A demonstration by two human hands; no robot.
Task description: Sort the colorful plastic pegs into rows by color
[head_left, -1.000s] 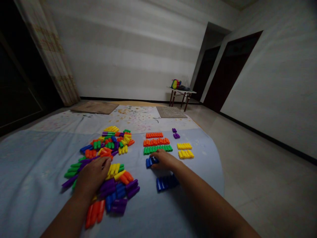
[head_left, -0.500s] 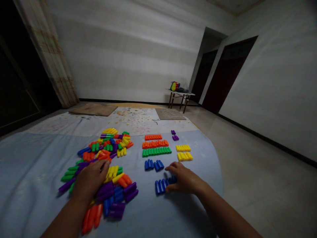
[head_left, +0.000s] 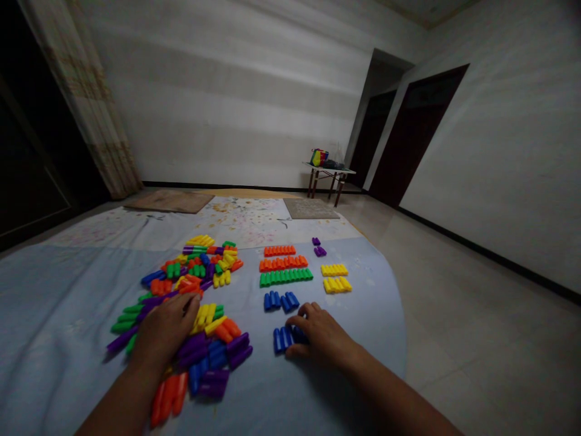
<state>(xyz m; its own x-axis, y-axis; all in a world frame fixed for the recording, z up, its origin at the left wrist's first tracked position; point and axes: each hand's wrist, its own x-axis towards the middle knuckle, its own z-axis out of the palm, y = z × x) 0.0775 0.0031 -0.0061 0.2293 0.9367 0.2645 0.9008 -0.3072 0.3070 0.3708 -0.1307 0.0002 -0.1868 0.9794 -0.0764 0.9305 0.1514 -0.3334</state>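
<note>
The round-edged table [head_left: 240, 193] carries a fabric cover [head_left: 372, 303], pale blue at the near side and floral white at the far side. A mixed heap of multicoloured, tubular plastic pieces [head_left: 189, 283] occupies the left; orange rows [head_left: 284, 263], a green row [head_left: 285, 277], blue groups [head_left: 282, 340], yellow rows [head_left: 336, 284] and purple pieces [head_left: 320, 251] occupy the right. Two flat boards, brown board [head_left: 170, 201] left and patterned grey-brown board [head_left: 311, 209] right, lie beyond.

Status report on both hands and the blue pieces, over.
Right hand on near blue row. Left hand over mixed pile. Other blue pieces beyond, in two groups. Right fingers block view of row's right end.

Heaped pieces [head_left: 205, 318] left of rows [head_left: 285, 277]
</note>
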